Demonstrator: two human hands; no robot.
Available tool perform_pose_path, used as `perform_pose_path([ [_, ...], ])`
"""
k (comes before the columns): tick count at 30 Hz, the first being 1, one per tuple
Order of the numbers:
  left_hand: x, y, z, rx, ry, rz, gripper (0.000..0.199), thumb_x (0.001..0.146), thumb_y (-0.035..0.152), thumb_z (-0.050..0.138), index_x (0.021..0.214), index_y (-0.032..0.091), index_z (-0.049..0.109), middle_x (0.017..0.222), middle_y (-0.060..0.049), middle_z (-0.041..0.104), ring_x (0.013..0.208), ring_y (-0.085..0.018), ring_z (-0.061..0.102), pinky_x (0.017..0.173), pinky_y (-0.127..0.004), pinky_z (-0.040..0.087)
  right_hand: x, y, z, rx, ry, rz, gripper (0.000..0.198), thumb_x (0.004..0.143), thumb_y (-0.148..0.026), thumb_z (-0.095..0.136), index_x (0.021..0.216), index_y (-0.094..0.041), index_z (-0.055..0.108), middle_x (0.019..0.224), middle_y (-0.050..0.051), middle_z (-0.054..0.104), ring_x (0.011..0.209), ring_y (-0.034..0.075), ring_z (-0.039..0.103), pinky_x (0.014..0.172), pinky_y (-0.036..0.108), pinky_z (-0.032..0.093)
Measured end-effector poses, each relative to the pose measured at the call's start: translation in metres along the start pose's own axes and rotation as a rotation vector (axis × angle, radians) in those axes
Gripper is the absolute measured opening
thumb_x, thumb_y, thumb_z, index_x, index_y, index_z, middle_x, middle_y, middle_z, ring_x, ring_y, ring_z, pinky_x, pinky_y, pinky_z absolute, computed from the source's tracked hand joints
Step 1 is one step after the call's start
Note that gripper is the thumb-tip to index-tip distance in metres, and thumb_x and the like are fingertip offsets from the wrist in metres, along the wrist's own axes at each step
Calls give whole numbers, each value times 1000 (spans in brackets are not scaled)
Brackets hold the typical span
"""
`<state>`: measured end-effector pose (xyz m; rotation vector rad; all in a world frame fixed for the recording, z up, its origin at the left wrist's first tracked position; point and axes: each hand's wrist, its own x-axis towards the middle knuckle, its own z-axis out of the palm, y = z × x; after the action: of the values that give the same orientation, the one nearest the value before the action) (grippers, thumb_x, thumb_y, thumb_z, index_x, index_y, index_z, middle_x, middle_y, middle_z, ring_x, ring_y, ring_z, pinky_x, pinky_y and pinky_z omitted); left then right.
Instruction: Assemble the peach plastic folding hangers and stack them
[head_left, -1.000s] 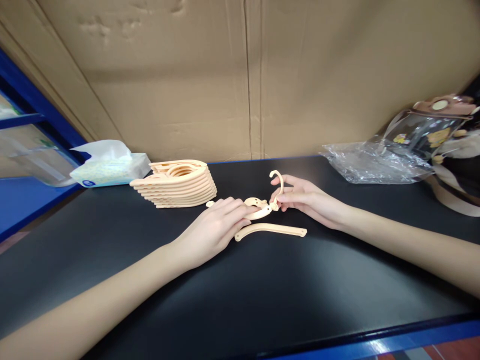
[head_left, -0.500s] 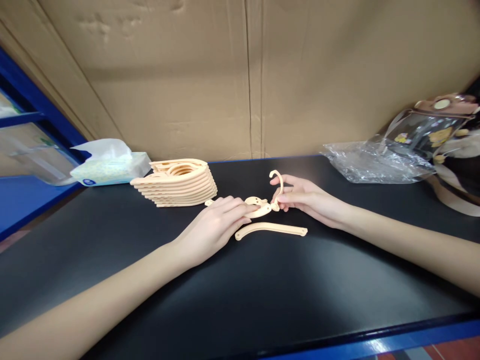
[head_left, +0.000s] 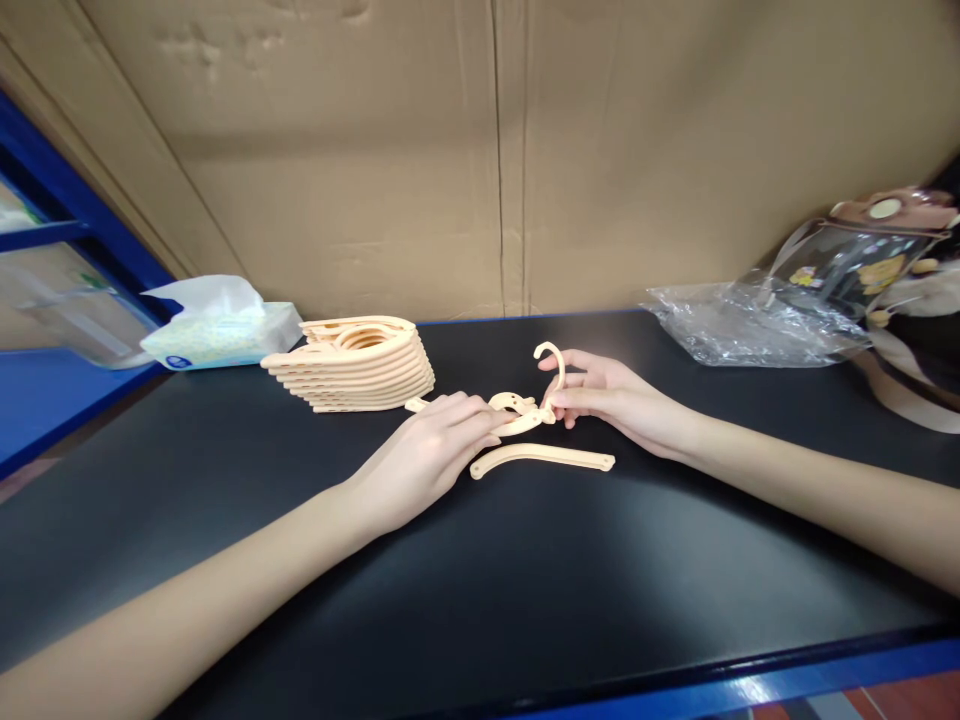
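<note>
Closed over a cream plastic hanger arm point(head_left: 517, 425), my left hand point(head_left: 431, 445) hides most of that piece; one end pokes out left of the fingers. My right hand point(head_left: 611, 395) pinches a cream hanger hook point(head_left: 559, 368) near its base. The hook stands upright, its curve pointing left, and its base meets the right end of the hanger arm. Another curved hanger piece point(head_left: 540, 456) lies loose on the table just in front of both hands.
A neat stack of folded cream hangers point(head_left: 360, 375) stands left of centre. Behind it sits a tissue pack point(head_left: 225, 330). Crumpled clear plastic point(head_left: 757, 320) and a transparent bottle with a strap point(head_left: 862, 255) are at the right. Cardboard point(head_left: 360, 160) backs the black table point(head_left: 525, 600).
My right hand has shifted the hook slightly left, and its base now overlaps the hanger arm's end. My left hand stays nearly still.
</note>
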<state>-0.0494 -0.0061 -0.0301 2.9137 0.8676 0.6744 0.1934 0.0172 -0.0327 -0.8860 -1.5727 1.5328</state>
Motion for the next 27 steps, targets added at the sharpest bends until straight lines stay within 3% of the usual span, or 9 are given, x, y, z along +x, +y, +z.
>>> perform_pose_path([
  [13,0,-1,-2,22,-62,15,31,96,14,36,121,16,54,108,-9,62,92,-19,54,78,-31,43,0,2,0,-12,-8,-25,33,76,-21,66,105,-20,50,74,-2,65,69,12,59,74,31,46],
  [19,4,7,-3,125,-104,94,32,98,14,32,121,15,54,110,-9,63,86,-19,51,76,-32,40,2,1,2,-76,19,-11,37,73,-20,70,105,-19,52,76,-1,66,71,13,60,74,32,48],
  [27,2,4,-1,69,-40,14,32,96,12,38,125,17,51,104,-7,61,84,-17,51,73,-28,41,1,1,1,53,41,-16,51,78,-20,64,125,-23,43,81,-2,64,71,11,56,72,29,46],
])
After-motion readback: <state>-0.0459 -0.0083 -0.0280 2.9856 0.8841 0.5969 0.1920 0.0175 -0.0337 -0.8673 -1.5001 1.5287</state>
